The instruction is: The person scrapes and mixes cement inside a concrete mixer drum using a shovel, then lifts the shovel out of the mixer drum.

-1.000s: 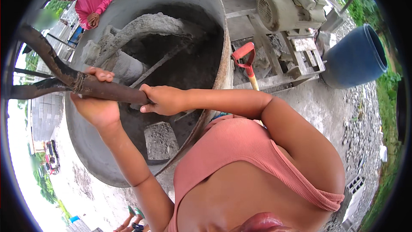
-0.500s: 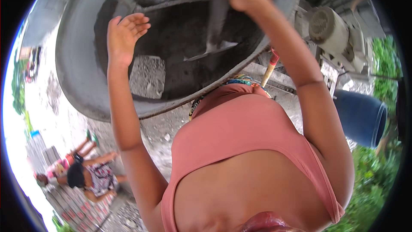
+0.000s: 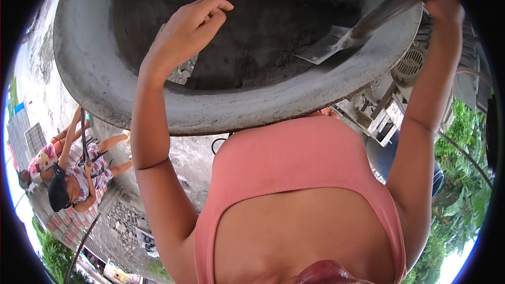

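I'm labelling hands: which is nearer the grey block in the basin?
Left: the left hand partly hides the block; the right hand is well right of it, gripping the shovel.

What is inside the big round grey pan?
Inside the pan: dark grey material, a shovel blade and a rough block partly covered by the left hand. The block's hidden part and anything beneath the blade cannot be seen.

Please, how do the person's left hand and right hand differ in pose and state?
The bare left hand holds nothing visible, its fingers loosely bent; the bare right hand grips a shovel with a dark shaft and flat grey blade. In the picture, the left hand shows against the inside of a wide, round grey basin; the right hand, outside its rim. Both hands are ungloved.
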### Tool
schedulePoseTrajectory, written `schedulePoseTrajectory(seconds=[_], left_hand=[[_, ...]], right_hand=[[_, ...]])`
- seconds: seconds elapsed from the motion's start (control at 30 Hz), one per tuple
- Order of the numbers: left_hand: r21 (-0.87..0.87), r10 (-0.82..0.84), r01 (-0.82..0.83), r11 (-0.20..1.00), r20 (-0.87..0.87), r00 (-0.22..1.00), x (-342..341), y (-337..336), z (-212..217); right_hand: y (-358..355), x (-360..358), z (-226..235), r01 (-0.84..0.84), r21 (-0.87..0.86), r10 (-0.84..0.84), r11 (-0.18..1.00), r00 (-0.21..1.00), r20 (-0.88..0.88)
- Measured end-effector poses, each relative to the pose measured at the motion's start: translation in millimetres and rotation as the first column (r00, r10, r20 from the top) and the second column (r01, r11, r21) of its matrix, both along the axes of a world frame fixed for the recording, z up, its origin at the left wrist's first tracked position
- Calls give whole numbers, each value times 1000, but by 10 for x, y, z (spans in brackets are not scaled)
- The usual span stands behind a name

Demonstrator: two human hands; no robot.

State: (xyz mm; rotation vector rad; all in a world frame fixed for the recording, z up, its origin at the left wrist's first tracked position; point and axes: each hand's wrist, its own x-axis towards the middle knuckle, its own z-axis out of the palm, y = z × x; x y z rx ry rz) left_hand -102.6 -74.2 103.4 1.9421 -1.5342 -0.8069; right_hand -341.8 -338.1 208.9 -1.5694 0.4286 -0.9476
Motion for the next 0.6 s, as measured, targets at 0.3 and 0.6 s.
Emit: schedulePoseTrajectory(seconds=[0.3,0.6], left_hand=[[-87,77,-77,993,-6,997,154,-93,-172],[-199,250,-239,950,32,968,230,-124,34]], right_hand=[[210,958,-779,-92,151,124,984,967,-223],[736,1562,-740,-323,129,344,938,917,-204]])
